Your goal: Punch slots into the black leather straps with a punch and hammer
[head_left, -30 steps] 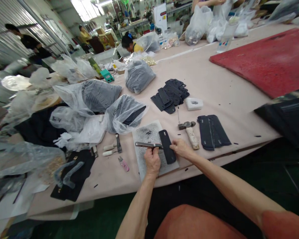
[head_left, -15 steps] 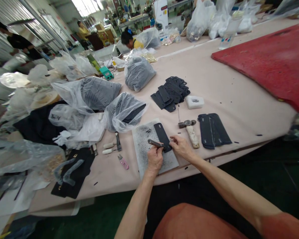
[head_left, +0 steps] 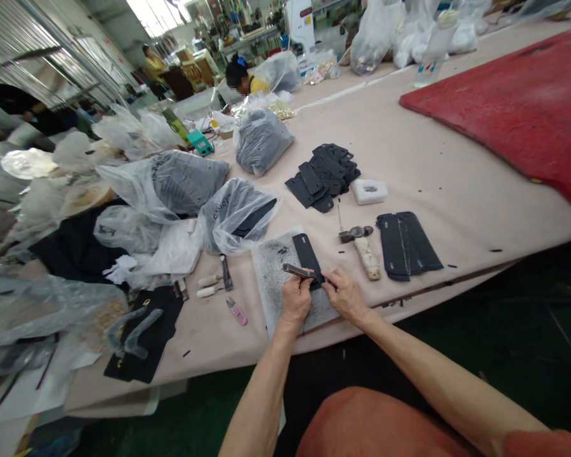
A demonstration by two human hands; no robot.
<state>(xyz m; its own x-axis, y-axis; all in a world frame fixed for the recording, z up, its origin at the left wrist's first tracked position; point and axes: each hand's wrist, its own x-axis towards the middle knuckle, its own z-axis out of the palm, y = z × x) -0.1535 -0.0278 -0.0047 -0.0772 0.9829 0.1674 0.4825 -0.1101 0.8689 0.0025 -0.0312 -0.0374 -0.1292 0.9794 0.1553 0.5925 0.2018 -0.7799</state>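
Note:
My left hand (head_left: 295,299) is closed round a thin metal tool (head_left: 297,271) whose tip points left over a grey worn cutting pad (head_left: 276,273). A black leather strip (head_left: 307,252) lies on that pad, running away from me. My right hand (head_left: 344,293) pinches the near end of the strip, fingers together, right beside the left hand. A hammer (head_left: 364,251) with a pale handle lies just right of the pad, untouched.
A row of dark strips (head_left: 406,244) lies to the right, a heap of black cut pieces (head_left: 324,176) and a white block (head_left: 370,191) behind. Plastic bags (head_left: 233,216) crowd the left; pink snips (head_left: 236,311) and small tools lie near. A red mat (head_left: 514,108) fills the far right. People work at the far end.
The strip has slid up the pad, away from me. My left hand has turned the metal tool and drawn it in, and both hands have come close together at the strip's near end.

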